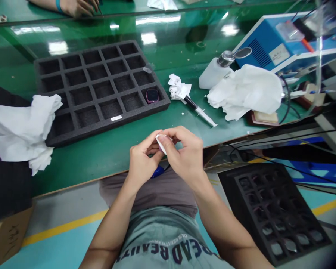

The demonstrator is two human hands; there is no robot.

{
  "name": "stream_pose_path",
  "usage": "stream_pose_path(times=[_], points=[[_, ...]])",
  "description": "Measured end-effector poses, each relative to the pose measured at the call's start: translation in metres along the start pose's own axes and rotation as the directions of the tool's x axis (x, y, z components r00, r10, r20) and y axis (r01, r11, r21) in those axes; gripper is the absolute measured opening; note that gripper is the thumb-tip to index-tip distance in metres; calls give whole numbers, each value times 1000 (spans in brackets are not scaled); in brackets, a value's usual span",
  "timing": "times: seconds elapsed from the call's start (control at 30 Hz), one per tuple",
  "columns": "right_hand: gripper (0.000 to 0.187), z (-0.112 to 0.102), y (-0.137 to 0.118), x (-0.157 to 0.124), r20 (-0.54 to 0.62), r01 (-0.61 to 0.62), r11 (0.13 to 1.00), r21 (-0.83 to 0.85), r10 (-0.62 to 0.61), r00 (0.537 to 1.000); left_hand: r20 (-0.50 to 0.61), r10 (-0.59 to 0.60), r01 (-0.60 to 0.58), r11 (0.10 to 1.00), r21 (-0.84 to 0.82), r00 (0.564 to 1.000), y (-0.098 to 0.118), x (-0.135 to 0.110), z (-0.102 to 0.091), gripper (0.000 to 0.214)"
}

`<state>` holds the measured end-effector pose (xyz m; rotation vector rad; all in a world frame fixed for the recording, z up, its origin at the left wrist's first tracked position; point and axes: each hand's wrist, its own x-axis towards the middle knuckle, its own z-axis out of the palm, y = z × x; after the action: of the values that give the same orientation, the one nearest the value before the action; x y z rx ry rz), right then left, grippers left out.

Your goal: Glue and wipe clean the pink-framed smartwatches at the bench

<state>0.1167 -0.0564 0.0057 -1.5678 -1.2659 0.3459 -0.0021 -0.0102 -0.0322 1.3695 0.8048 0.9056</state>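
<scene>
In front of my body, just past the table's near edge, my two hands meet. My right hand (183, 153) pinches a folded white wipe (160, 142) between thumb and fingers, pressed against what the left holds. My left hand (145, 158) has its fingers closed round a small object with a purple edge (161, 150); most of it is hidden by fingers and wipe. Beyond them lies a black foam tray (100, 129) of square compartments. One small smartwatch (152, 96) with a dark screen and pinkish frame sits in its near right compartment.
Right of the tray lie a syringe (201, 112), crumpled tissue (180, 89), a white pump bottle (212, 74) and a large white cloth (249, 91). A blue machine (264, 46) stands behind. More cloth (25, 125) lies left. Lower right is another filled foam tray (232, 186). Another person's hand (78, 7) rests opposite.
</scene>
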Motion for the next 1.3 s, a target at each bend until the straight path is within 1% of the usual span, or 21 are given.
stream_pose_path(times=[0.1, 0.2, 0.27, 0.3, 0.4, 0.5, 0.6, 0.67, 0.73, 0.8, 0.87, 0.93, 0.97, 1.03, 1.1, 1.17, 1.23, 1.3], points=[[9, 3, 3, 9, -18, -89, 994, 65, 90, 996, 23, -6, 7, 1000, -27, 1000, 4, 2, -1, 55], [8, 4, 5, 11, 2, -184, 967, 177, 186, 982, 64, -4, 9, 997, -80, 998, 9, 3, -4, 62], [8, 2, 4, 10, 34, -219, 945, 245, 218, 975, 79, -7, 18, 990, -138, 997, 10, 4, -6, 62], [8, 1, 2, 9, 46, -226, 937, 267, 222, 974, 69, -11, 23, 985, -170, 998, 10, 3, -6, 59], [6, -3, -5, 8, 70, -226, 931, 285, 215, 974, 18, -20, 24, 972, -236, 1000, 9, 2, -6, 47], [7, -5, -5, 12, 64, -218, 944, 247, 208, 976, 18, -5, 10, 968, -251, 1000, 7, 0, -5, 47], [8, -6, 5, 20, 27, -199, 963, 184, 197, 980, 38, 4, 5, 973, -231, 999, 5, 0, -6, 56], [8, -9, 13, 21, 23, -211, 963, 166, 211, 977, 23, 4, 1, 979, -203, 1000, 5, 0, -7, 68], [8, -14, 16, 16, 36, -216, 962, 170, 213, 976, 1, 5, -5, 984, -178, 1000, 4, 0, -8, 73], [7, -20, 12, 7, 48, -161, 975, 153, 155, 987, -6, 5, -6, 986, -169, 1000, 4, 1, -8, 64], [7, -23, 4, -1, 67, -62, 992, 108, 55, 996, -7, -6, 5, 986, -167, 1000, 4, 1, -7, 52], [10, -21, -3, -5, 75, 7, 998, 67, -12, 997, -22, -16, 13, 988, -156, 1000, 4, 0, -6, 47], [11, -19, -4, -4, 61, 16, 999, 49, -19, 998, -33, -18, 13, 990, -140, 999, 4, 0, -6, 46], [12, -13, 0, 3, 17, 2, 1000, 14, -2, 1000, -45, -14, 9, 994, -108, 999, 4, -1, -5, 47], [10, -10, 10, 10, 4, -42, 999, 1, 42, 999, -50, -12, 7, 995, -100, 999, 4, -1, -5, 47], [8, -12, 19, 13, -10, -111, 993, 44, 111, 994, -55, -18, 11, 994, -113, 998, 5, -2, -4, 48], [8, -18, 20, 8, -34, -173, 978, 114, 178, 983, -59, -26, 19, 993, -119, 998, 6, -1, -4, 48], [9, -22, 13, -1, -27, -180, 972, 151, 187, 982, -52, -33, 26, 993, -119, 998, 6, -1, -4, 48]])
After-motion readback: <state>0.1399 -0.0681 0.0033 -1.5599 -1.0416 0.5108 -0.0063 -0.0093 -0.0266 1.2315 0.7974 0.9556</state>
